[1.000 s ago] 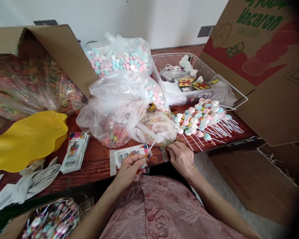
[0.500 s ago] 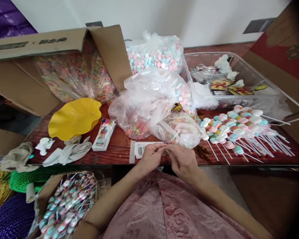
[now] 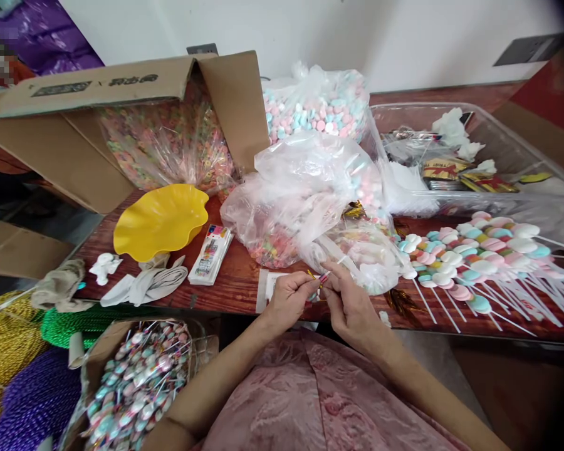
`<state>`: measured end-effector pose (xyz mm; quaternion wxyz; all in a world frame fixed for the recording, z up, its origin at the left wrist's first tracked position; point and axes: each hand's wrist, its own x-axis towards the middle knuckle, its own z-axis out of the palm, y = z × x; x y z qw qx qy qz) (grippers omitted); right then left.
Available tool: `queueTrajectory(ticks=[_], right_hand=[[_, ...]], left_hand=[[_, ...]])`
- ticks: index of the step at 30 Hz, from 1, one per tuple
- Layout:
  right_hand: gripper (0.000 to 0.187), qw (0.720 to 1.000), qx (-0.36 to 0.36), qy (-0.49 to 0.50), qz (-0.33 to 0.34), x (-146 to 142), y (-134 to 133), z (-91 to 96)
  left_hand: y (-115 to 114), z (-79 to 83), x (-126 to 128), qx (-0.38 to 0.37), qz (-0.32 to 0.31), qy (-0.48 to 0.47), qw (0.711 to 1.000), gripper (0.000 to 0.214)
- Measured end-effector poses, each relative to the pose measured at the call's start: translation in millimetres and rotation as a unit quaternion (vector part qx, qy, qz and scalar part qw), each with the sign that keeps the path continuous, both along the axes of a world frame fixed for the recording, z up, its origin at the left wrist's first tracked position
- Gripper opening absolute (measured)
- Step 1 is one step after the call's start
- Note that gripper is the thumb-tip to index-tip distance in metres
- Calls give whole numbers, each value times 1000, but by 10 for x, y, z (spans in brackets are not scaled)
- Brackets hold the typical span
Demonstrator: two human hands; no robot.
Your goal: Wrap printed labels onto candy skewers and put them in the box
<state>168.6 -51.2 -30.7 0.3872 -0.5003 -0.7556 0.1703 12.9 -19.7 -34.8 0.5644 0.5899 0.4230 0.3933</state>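
Note:
Close to the table's front edge, my left hand [image 3: 289, 297] and my right hand [image 3: 350, 300] meet with fingers pinched. A thin gold twist tie [image 3: 311, 274] pokes up at the left fingertips. Between the two hands shows a narrow white and pink candy stick [image 3: 324, 278], mostly covered by the fingers. Beneath and behind the left hand lies a small printed clear bag [image 3: 263, 291]. A bundle of gold twist ties [image 3: 403, 305] is right of my right hand. Many marshmallow candy skewers [image 3: 479, 304] on white sticks are piled farther right.
Behind the hands sit plastic bags of candy [image 3: 305, 188]. To the left are a yellow wavy dish [image 3: 160, 222], a stack of printed bags [image 3: 210, 255] and white gloves [image 3: 153, 286]. A clear bin [image 3: 493, 203] stands back right. Below left, a carton [image 3: 91, 376] holds finished-looking candy sticks.
The view has turned, shifting the table rightward and slightly tilted. My right fingers have lifted and spread a little, and the gold tie now shows between the hands.

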Motion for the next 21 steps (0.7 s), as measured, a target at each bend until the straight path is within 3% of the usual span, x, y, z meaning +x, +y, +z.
queueTrajectory(ticks=[3,7,15,21], right_hand=[[34,999,-10,39,-16,43,-74,-16],[6,992,-55,107,-27,161,-97,-65],[13,981,-63,177,47,177,-24,-91],[13,973,-60,219,40,174,-26,-132]], left_hand=[[11,18,3,22,19,2,1000,36],[-9,24,23,27,30,6,999,36],[-47,1,82,138,12,40,990,32],[-31,-4,72,180,26,67,981,32]])
